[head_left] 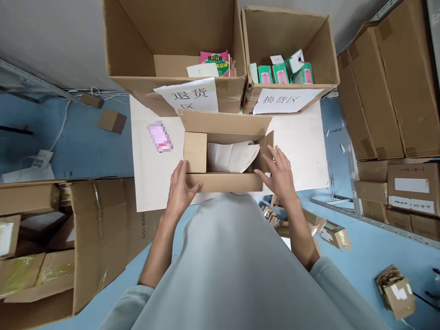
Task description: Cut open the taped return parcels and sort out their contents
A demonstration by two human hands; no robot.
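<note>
A small open cardboard box (227,182) sits in front of me on a white-topped table, near its front edge. Its left flap (195,152) lies folded inward, while the other flaps stand outward or upright. White paper (232,156) rests inside, slightly curled; what is under it is hidden. My left hand (179,190) holds the box's front left corner, thumb on the front flap and fingers along the left side. At the right end, my right hand (279,175) has its fingers spread beside the right flap, with the thumb at the front right corner.
Behind stand two large cartons with paper signs: the left carton (137,85) holds a colourful booklet (220,62), the right carton (256,94) several green boxes (281,73). A blurred pink object (160,136) lies on the table (147,183). Cartons (99,229) flank me.
</note>
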